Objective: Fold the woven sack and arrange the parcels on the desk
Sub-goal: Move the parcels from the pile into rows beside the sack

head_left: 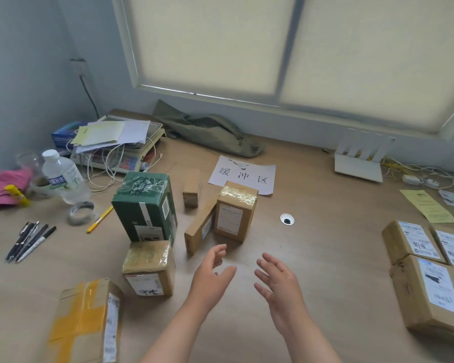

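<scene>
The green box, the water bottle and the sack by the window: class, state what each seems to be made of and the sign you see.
Green box: probably printed cardboard under glossy clear wrap, given the shiny wrinkled highlights on top. Water bottle: clear plastic, see-through with a white cap. Sack: dull olive fabric, limp and creased; the weave is too small to tell.

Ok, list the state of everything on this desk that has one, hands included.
left hand: open, holding nothing
right hand: open, holding nothing
woven sack: unfolded, crumpled at the back edge of the desk
green box: standing upright
taped box: upright, sealed
flat box: on edge beside the taped box
water bottle: upright, capped
tape roll: lying flat
</scene>
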Motion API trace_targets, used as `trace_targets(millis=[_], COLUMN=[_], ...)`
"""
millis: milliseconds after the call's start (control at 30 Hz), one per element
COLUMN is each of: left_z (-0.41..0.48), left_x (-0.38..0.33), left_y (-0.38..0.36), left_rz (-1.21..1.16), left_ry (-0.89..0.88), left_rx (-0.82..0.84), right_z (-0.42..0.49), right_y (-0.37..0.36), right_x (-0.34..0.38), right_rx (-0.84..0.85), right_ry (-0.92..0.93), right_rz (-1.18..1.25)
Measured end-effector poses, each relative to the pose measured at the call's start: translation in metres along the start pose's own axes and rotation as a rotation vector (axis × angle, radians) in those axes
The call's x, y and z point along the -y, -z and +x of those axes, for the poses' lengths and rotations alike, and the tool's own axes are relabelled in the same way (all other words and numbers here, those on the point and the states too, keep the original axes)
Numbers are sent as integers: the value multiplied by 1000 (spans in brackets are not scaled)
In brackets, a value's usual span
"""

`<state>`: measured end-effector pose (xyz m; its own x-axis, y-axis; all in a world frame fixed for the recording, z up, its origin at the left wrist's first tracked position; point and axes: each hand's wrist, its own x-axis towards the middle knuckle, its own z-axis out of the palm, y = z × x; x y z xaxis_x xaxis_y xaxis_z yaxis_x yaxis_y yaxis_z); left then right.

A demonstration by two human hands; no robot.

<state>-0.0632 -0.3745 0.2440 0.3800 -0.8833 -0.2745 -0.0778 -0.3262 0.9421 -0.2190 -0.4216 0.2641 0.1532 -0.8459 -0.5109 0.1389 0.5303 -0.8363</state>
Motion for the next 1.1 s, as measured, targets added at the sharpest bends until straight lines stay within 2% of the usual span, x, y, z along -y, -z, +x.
trace_targets(millis=[367, 567, 800, 967, 1100], left_z=[121, 168, 186, 178, 160], left_x=[-18, -9, 0, 5, 2], left_y=[2, -10, -27, -29, -35], left_rz=[-12, 43, 144, 235, 189], left_ry=[39, 80, 87, 53, 16], left_rx=[-106, -144, -146, -146, -129], right_z=[111, 159, 176, 169, 152], right_y=[-30, -40, -44, -30, -16], right_x=[47, 42, 34, 43, 45], right_rx=[17, 22, 91, 26, -5], right_ry=[34, 47, 116, 147, 173], right_rz=[-106, -213, -280, -318, -324])
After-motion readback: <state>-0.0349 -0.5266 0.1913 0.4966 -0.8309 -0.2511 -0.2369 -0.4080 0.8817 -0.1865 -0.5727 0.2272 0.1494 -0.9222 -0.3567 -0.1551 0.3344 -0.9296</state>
